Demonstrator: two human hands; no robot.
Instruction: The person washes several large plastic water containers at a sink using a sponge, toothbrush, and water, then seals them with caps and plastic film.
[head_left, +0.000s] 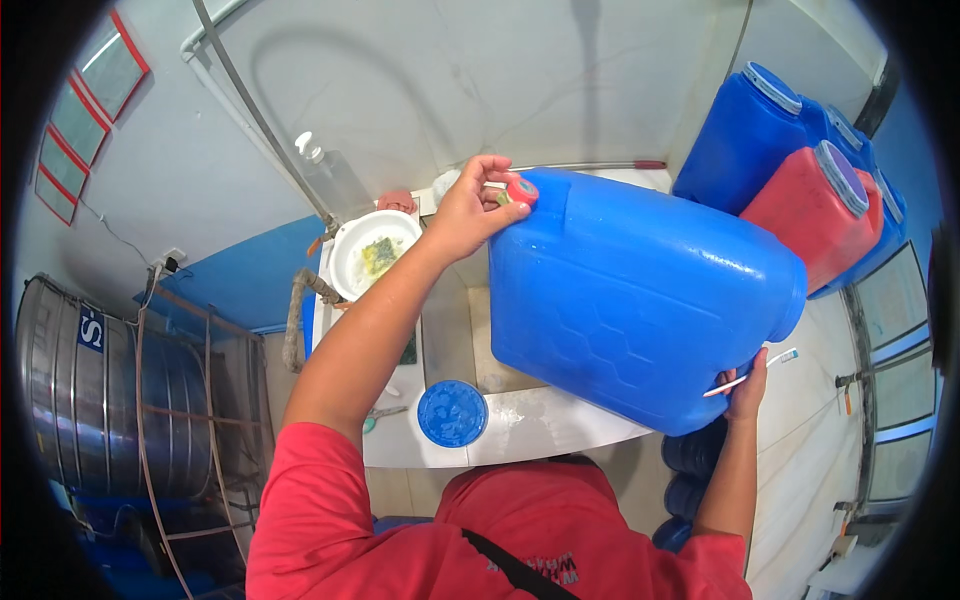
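A large blue plastic jerrycan (637, 292) lies tilted on its side over a sink basin (450, 337), its neck towards the right. Near its base at the upper left, my left hand (480, 202) has its fingers on a small red cap (523, 191). My right hand (746, 390) grips the jerrycan by the handle at lower right and also holds a white toothbrush (784, 356) between its fingers. A round blue lid (452, 413), wet on top, lies on the counter's front edge. Left of the basin, a white bowl (346, 255) holds a yellow and green sponge (380, 256).
Several blue jerrycans (735, 135) and a red one (802, 217) stand at the upper right. A clear pump bottle (330, 176) stands behind the bowl. Scissors (386, 412) lie beside the lid. Pipes (296, 322) rise at the left, near a steel tank (112, 397).
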